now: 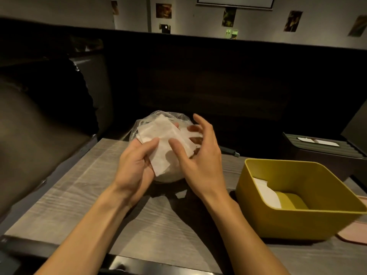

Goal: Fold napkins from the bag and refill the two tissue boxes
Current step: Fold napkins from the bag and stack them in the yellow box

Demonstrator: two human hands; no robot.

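The left hand [137, 165] pinches a white napkin [158, 141] between thumb and fingers, holding it up just in front of the clear plastic bag [147, 120] that stands on the counter [83, 195] right behind both hands. The right hand [200, 161] has its fingers spread and relaxed, thumb resting on the napkin's face and fingertips reaching into the loose, thin paper on its right side; it grasps nothing firmly that I can see. The step in hand looks like straightening one sheet and starting its fold, and doing it well probably means keeping the left pinch steady as an anchor while the right hand catches a free edge, draws it across to meet the opposite edge, and runs a thumb along the crease. The paper is flimsy and several layers seem to cling together, so peeling off a single sheet before folding would save a lumpy result. The yellow tissue box [288, 225] sits open at the near right of the counter, well apart from the hands, with a few white folded napkins [264, 191] lying against its left inner wall and much of its floor still bare, so filling seems at an early stage. A second, dark ribbed tissue box [321, 149] with a slot on top stands farther right. The counter is pale wood grain with a metal front edge; dark upholstered booth seating surrounds it, and a dim wall with small posters lies beyond.
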